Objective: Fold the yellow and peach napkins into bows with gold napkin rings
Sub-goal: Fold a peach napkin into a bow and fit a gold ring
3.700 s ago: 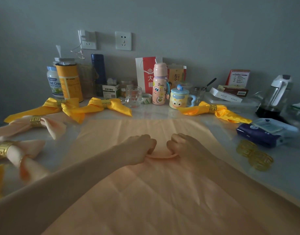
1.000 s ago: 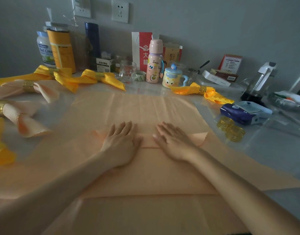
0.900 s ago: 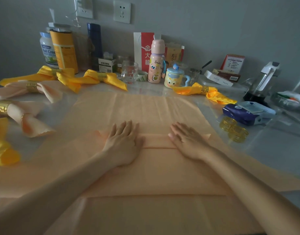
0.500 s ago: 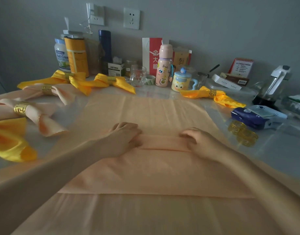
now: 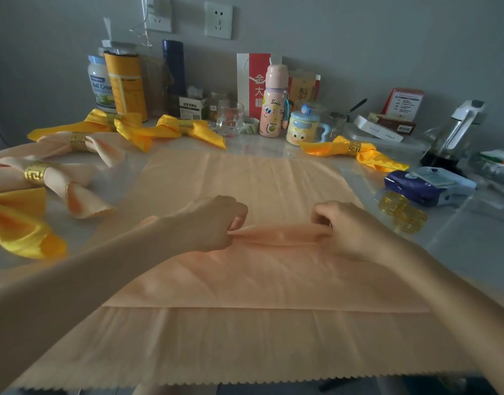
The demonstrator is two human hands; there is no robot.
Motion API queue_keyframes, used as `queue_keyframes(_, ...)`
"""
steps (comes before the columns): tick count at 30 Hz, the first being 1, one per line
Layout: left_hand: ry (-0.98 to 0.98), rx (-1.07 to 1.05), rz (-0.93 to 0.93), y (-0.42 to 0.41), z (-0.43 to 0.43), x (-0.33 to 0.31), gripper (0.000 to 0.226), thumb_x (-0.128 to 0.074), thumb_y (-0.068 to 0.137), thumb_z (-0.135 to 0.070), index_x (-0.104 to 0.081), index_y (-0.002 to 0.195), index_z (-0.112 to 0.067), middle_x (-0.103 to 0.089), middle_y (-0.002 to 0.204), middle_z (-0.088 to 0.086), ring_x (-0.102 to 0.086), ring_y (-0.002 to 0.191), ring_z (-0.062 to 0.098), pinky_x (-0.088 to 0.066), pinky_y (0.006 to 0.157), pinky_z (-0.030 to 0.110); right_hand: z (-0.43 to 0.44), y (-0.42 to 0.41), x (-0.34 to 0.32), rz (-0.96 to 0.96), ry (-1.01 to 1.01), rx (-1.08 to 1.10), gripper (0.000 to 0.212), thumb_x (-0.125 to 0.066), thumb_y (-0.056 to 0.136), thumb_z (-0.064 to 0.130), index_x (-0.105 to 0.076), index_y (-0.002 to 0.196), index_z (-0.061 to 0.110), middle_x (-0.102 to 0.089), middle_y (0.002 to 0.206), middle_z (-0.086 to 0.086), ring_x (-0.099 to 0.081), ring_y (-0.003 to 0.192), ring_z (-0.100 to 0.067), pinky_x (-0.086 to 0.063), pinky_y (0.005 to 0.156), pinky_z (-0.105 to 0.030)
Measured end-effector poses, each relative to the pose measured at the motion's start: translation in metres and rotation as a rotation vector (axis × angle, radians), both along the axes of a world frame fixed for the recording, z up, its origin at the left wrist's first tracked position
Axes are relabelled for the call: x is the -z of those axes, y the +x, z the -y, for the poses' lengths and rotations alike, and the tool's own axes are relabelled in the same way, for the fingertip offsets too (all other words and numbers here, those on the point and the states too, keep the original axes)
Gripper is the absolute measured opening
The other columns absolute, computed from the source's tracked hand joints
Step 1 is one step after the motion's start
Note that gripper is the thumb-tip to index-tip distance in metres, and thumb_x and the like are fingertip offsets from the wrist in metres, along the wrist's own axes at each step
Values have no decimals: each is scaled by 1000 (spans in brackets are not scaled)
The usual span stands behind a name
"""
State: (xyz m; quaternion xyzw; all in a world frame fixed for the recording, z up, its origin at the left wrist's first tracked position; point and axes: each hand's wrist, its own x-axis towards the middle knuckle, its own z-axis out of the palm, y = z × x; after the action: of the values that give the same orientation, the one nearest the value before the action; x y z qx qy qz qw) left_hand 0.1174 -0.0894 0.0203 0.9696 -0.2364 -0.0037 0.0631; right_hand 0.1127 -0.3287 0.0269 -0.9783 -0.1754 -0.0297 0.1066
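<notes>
Head view: left hand (image 5: 216,223) and right hand (image 5: 347,229) pinch the peach napkin's (image 5: 273,280) raised fold between them.

Four yellow bows (image 5: 96,122) (image 5: 171,129) (image 5: 367,155) (image 5: 17,223), two peach bows (image 5: 102,146) (image 5: 62,183), two loose rings (image 5: 392,199) (image 5: 410,219).

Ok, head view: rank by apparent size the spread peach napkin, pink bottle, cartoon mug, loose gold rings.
1. peach napkin
2. pink bottle
3. cartoon mug and loose gold rings: alike; rings lie nearer, so unranked.
</notes>
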Motion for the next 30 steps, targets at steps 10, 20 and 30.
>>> queue_keyframes(10,111,22,-356,-10,-4,-10,23,-63,76,-20,-48,93,-23,-48,93,-5,-48,85,16,-39,73,27,-2,-30,-4,20,-377,-162,19,-49,83,11,-37,91,24,-40,97,5,-47,99,-17,-32,70,-28)
queue_keyframes(20,-126,-33,40,-24,22,22,43,-30,100,-39,-46,135,-22,-41,143,3,-30,136,20,-21,113,36,-28,-48,-8,97,-451,11,24,-42,89,8,-55,108,12,-56,113,-7,-57,103,-29,-34,71,-29)
queue_keyframes(30,93,-7,-67,-21,23,45,56,-8,98,-48,7,149,-28,10,158,-3,8,145,12,5,116,34,-36,-24,45,-151,-116,25,56,-15,99,47,-10,150,23,1,159,1,2,146,-12,1,116,-29)
